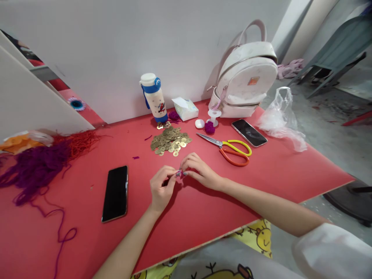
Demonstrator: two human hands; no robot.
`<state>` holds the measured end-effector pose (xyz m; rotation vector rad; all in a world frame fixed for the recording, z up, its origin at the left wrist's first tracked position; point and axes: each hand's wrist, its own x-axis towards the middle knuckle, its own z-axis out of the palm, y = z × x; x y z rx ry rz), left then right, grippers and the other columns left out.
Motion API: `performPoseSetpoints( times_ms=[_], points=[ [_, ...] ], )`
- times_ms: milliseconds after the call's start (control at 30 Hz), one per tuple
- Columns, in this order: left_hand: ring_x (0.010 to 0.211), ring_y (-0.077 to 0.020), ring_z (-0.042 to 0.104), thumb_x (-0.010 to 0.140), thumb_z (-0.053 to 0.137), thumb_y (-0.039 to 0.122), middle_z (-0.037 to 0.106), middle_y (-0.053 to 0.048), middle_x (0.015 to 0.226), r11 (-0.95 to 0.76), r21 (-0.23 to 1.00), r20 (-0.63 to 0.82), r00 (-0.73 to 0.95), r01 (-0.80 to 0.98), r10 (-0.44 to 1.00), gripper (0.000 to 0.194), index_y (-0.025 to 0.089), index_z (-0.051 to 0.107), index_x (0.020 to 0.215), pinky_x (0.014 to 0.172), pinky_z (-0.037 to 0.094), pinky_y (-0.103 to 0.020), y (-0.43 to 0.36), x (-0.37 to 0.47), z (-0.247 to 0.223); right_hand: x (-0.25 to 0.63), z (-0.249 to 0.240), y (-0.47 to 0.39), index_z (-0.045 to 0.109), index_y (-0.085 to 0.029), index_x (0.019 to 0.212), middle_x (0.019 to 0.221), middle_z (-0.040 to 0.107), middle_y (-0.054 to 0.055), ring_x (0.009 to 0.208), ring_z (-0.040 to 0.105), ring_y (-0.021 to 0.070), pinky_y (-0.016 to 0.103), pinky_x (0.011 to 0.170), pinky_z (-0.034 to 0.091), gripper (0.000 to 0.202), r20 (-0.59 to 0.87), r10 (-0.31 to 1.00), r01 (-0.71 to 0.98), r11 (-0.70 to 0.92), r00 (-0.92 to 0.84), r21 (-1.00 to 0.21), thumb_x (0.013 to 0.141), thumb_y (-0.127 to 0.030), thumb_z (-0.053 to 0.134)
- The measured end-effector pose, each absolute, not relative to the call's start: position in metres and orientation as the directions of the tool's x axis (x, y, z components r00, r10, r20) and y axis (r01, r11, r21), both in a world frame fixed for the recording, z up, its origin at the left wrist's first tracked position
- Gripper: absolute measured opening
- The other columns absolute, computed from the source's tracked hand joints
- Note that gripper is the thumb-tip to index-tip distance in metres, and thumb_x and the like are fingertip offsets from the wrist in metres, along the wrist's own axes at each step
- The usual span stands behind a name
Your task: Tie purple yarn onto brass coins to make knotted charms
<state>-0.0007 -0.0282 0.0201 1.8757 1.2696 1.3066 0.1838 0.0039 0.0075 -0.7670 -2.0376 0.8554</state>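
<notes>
My left hand and my right hand meet above the red table, fingertips nearly touching. Both pinch a small piece of purple yarn, partly hidden by the fingers. Something dark shows in the curl of my left hand, too hidden to name. Just beyond the hands lies a pile of brass-coloured coins with holes in them. Scissors with yellow and orange handles lie right of the pile, blades pointing left. A purple yarn ball sits beside a white spool.
A black phone lies left, near tangled purple yarn and red yarn. Behind stand a bottle, a tissue pack and a white backpack. Another phone and a plastic bag lie right.
</notes>
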Motion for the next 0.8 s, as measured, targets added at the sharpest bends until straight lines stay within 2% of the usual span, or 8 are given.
performPoseSetpoints(
  times_ms=[133,300,400,467,567,667,733,800],
  points=[
    [0.067,-0.0142,0.056,0.089,0.062,0.029,0.061,-0.002,0.073,-0.356,0.874,0.350,0.079,0.331,0.933,0.020,0.020,0.068,0.073,0.058,0.042,-0.024,-0.028,0.003,0.021,0.184,0.007,0.003,0.057,-0.021,0.088,0.098,0.062,0.008,0.096,0.049,0.0217,0.039,0.092,0.042,0.021,0.409,0.706,0.226,0.620,-0.578,-0.751,0.100,-0.033,0.045],
    [0.070,-0.0140,0.057,0.085,0.067,0.027,0.061,-0.003,0.078,-0.338,0.887,0.304,0.152,0.316,0.940,0.014,0.020,0.072,0.074,0.061,0.046,-0.024,-0.022,0.002,0.018,0.186,0.007,0.005,0.051,-0.021,0.076,0.087,0.056,0.005,0.087,0.047,0.0204,0.036,0.082,0.043,0.035,0.376,0.789,0.260,0.541,-0.486,-0.800,0.098,-0.047,0.044],
    [0.064,-0.0124,0.056,0.084,0.068,0.029,0.066,-0.006,0.091,-0.383,0.874,0.336,0.200,0.297,0.921,0.017,0.021,0.075,0.071,0.062,0.049,-0.026,-0.022,0.001,0.018,0.188,0.010,0.006,0.049,-0.020,0.072,0.083,0.052,0.005,0.084,0.047,0.0197,0.035,0.079,0.041,0.044,0.360,0.838,0.258,0.485,-0.410,-0.835,0.101,-0.048,0.033],
    [0.059,-0.0108,0.054,0.083,0.069,0.031,0.069,-0.009,0.104,-0.396,0.880,0.337,0.242,0.262,0.910,0.018,0.021,0.075,0.069,0.060,0.049,-0.028,-0.024,0.001,0.021,0.189,0.011,0.007,0.046,-0.020,0.067,0.077,0.049,0.003,0.077,0.045,0.0182,0.032,0.073,0.040,0.045,0.324,0.870,0.236,0.426,-0.370,-0.874,0.100,-0.050,0.037],
    [0.065,-0.0162,0.062,0.083,0.070,0.035,0.074,-0.012,0.096,-0.308,0.940,0.242,0.345,0.150,0.907,0.022,0.021,0.076,0.067,0.062,0.052,-0.031,-0.026,0.002,0.026,0.191,0.009,0.011,0.037,-0.021,0.063,0.060,0.035,-0.004,0.056,0.034,0.0124,0.026,0.054,0.031,0.044,0.138,0.949,0.057,0.160,-0.282,-0.986,0.094,-0.051,0.046],
    [0.070,-0.0202,0.067,0.080,0.074,0.035,0.073,-0.010,0.076,-0.191,0.981,0.169,0.376,0.022,0.911,0.020,0.020,0.075,0.066,0.065,0.053,-0.031,-0.025,0.004,0.026,0.194,0.007,0.021,0.032,-0.022,0.062,0.055,0.022,-0.009,0.047,0.017,0.0082,0.023,0.045,0.017,0.043,-0.080,0.978,-0.265,-0.131,-0.193,-0.955,0.087,-0.047,0.056],
    [0.064,-0.0168,0.064,0.078,0.075,0.033,0.072,-0.008,0.074,-0.152,0.988,0.149,0.297,-0.012,0.943,0.018,0.020,0.075,0.066,0.060,0.051,-0.028,-0.023,0.005,0.022,0.197,0.008,0.027,0.033,-0.022,0.061,0.054,0.020,-0.009,0.045,0.013,0.0070,0.023,0.043,0.013,0.042,-0.131,0.973,-0.415,-0.200,-0.189,-0.888,0.084,-0.044,0.060],
    [0.055,-0.0118,0.056,0.078,0.075,0.033,0.070,-0.005,0.074,-0.126,0.992,0.125,0.148,-0.003,0.981,0.016,0.020,0.075,0.068,0.052,0.045,-0.025,-0.020,0.004,0.016,0.199,0.009,0.029,0.043,-0.020,0.063,0.052,0.019,-0.010,0.044,0.011,0.0070,0.024,0.043,0.011,0.036,-0.114,0.965,-0.470,-0.216,-0.235,-0.856,0.084,-0.044,0.060]
  ],
)
